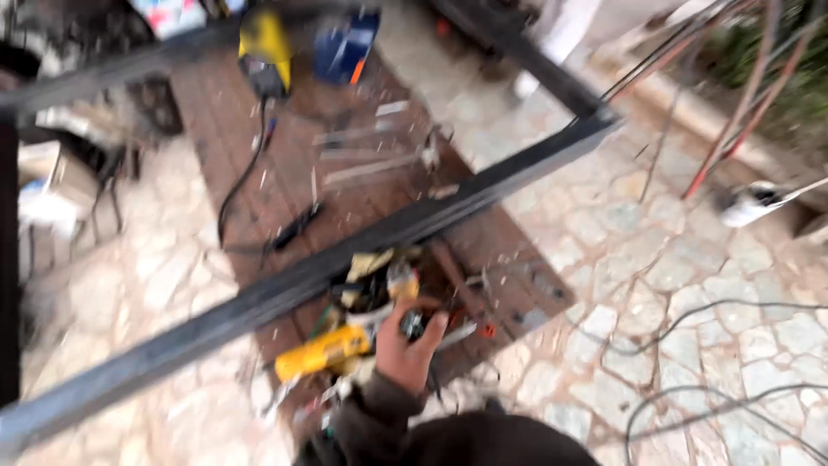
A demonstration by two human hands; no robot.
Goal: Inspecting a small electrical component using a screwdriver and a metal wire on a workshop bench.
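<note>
Low centre of the blurred head view, one hand (405, 349) reached down into a tool pile, fingers curled on a small dark part (412, 324); grip looked closed but blur made it hard to confirm, and I couldn't tell left from right, so I'd call it the right hand only loosely. Other hand wasn't visible. Just left of it lay a yellow grinder (323, 352), touching or nearly touching the wrist side. Pile sat on a brown board (259, 147) on the stone paving (690, 285). Dark steel bar (285, 289) crossed diagonally just above the hand, part of a frame. Farther up the board: black cable (246, 177), yellow tool (263, 43), blue box (345, 43). Loose wires (690, 315) lay on paving to the right.
</note>
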